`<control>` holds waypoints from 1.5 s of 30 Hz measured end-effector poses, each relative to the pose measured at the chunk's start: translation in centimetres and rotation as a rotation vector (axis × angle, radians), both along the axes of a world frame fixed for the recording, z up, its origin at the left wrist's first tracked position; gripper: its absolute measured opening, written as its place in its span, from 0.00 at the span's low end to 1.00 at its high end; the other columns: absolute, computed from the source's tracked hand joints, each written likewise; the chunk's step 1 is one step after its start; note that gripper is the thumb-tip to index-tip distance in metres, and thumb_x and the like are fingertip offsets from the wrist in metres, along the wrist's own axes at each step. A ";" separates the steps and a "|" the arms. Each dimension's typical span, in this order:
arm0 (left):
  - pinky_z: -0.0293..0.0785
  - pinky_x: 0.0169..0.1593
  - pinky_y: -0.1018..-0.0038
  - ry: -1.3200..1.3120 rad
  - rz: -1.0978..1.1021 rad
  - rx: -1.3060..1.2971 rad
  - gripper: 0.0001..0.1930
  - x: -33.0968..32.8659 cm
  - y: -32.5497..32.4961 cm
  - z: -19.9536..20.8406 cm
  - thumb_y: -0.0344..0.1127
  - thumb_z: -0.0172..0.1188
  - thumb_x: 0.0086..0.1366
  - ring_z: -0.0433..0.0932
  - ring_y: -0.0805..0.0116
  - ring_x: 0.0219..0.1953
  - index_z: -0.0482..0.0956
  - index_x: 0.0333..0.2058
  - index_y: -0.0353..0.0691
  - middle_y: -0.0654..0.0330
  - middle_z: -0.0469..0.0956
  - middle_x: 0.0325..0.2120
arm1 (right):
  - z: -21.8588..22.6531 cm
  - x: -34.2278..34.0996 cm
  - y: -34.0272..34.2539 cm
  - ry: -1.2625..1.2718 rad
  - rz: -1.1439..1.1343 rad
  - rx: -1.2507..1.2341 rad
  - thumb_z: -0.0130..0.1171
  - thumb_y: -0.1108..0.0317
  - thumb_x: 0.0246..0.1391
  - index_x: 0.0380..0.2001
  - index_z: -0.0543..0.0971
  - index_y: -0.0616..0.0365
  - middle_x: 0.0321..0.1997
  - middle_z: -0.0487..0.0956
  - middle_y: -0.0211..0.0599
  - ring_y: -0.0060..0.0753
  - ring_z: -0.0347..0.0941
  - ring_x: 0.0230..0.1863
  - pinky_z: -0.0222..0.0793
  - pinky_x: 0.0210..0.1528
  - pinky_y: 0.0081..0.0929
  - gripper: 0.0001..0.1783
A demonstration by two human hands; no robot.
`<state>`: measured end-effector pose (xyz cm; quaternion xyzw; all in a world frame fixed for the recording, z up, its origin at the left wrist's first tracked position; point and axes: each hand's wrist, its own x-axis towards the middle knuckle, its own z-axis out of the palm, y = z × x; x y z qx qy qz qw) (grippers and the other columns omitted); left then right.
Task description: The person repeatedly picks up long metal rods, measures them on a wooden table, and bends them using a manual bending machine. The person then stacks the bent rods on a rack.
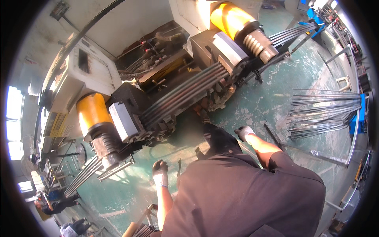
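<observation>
Metal rods (183, 94): here they are, a parallel row across the front of the machine (94, 65), between its left pale block (123, 121) and right pale block (231, 49), with lengths showing beyond both sides.
Left hand (160, 170): gloved, out over the green floor (118, 193), well apart from the row; fingers curl inward, but how tightly, or around what if anything, I can't tell.
Right hand (244, 132): gloved too, out beyond the dark shirt (244, 193), near a dark bar (271, 133); fingers look bent, though it's small at this angle, and the grip and any contents can't be told.
Yellow cylinders: one at the left (94, 112), one at the right (233, 19).
Off right: more thin rods (323, 112), fanned loosely beside a blue support (357, 114).
Lower left: two people, well away.
</observation>
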<state>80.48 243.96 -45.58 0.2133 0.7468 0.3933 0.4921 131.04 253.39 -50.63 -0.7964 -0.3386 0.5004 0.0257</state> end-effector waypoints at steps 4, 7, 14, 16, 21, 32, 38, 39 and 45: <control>0.76 0.33 0.74 -0.077 0.201 0.045 0.11 -1.7 -5.8 -1.1 0.31 0.61 0.71 0.79 0.69 0.30 0.79 0.48 0.33 0.55 0.82 0.35 | 1.8 -1.4 -6.8 -0.045 0.151 0.062 0.64 0.53 0.58 0.42 0.88 0.62 0.43 0.87 0.56 0.53 0.85 0.48 0.77 0.53 0.42 0.22; 0.70 0.21 0.70 -0.185 0.333 -0.031 0.04 -1.5 -10.9 -2.9 0.26 0.56 0.69 0.74 0.67 0.20 0.77 0.40 0.33 0.54 0.78 0.26 | 1.3 -0.7 -10.9 -0.077 0.228 0.016 0.63 0.48 0.57 0.38 0.87 0.62 0.40 0.86 0.57 0.60 0.84 0.44 0.77 0.50 0.45 0.25; 0.73 0.24 0.66 -0.232 0.420 -0.014 0.09 0.1 -13.5 -1.2 0.27 0.61 0.70 0.76 0.61 0.22 0.75 0.47 0.34 0.51 0.80 0.28 | 2.5 2.3 -14.3 -0.123 0.187 -0.045 0.60 0.48 0.60 0.24 0.86 0.64 0.24 0.85 0.47 0.46 0.86 0.32 0.80 0.42 0.41 0.27; 0.76 0.26 0.65 -0.222 0.438 0.053 0.10 -0.5 -13.0 -0.4 0.28 0.62 0.71 0.78 0.60 0.24 0.75 0.48 0.34 0.51 0.81 0.30 | 0.6 3.5 -13.6 -0.049 0.102 0.032 0.61 0.50 0.60 0.21 0.85 0.65 0.22 0.84 0.47 0.46 0.85 0.31 0.80 0.41 0.41 0.27; 0.80 0.31 0.65 -0.158 0.486 0.181 0.13 -2.9 -10.5 2.4 0.33 0.61 0.72 0.80 0.60 0.29 0.76 0.52 0.36 0.53 0.81 0.34 | 4.5 4.6 -8.5 -0.192 0.189 0.309 0.61 0.52 0.60 0.45 0.85 0.72 0.51 0.83 0.69 0.63 0.81 0.57 0.76 0.60 0.49 0.28; 0.73 0.43 0.71 0.508 0.552 0.714 0.11 -12.6 -3.0 21.1 0.36 0.61 0.74 0.75 0.68 0.35 0.81 0.45 0.32 0.57 0.79 0.34 | 27.2 11.0 5.4 -0.506 -0.122 1.080 0.66 0.51 0.60 0.48 0.84 0.54 0.49 0.85 0.49 0.52 0.82 0.53 0.76 0.57 0.43 0.22; 0.76 0.59 0.67 1.218 0.589 0.615 0.17 -15.6 1.9 34.3 0.41 0.61 0.75 0.84 0.60 0.52 0.83 0.55 0.36 0.52 0.85 0.52 | 37.4 12.1 13.8 -0.807 0.172 1.227 0.66 0.52 0.60 0.60 0.81 0.54 0.61 0.81 0.45 0.49 0.74 0.66 0.69 0.69 0.43 0.28; 0.75 0.60 0.64 1.279 0.562 0.626 0.17 -15.3 3.1 35.7 0.41 0.62 0.74 0.83 0.55 0.54 0.83 0.55 0.36 0.50 0.85 0.52 | 38.2 12.7 15.1 -0.876 0.200 1.277 0.66 0.53 0.60 0.60 0.81 0.54 0.63 0.81 0.43 0.48 0.73 0.67 0.68 0.70 0.42 0.28; 0.68 0.67 0.55 2.039 0.374 0.414 0.19 -16.1 8.5 42.9 0.46 0.64 0.72 0.75 0.49 0.62 0.83 0.55 0.44 0.52 0.81 0.58 | 40.1 14.3 22.2 -1.111 0.338 1.102 0.64 0.50 0.62 0.67 0.75 0.50 0.74 0.71 0.36 0.42 0.60 0.78 0.49 0.80 0.55 0.34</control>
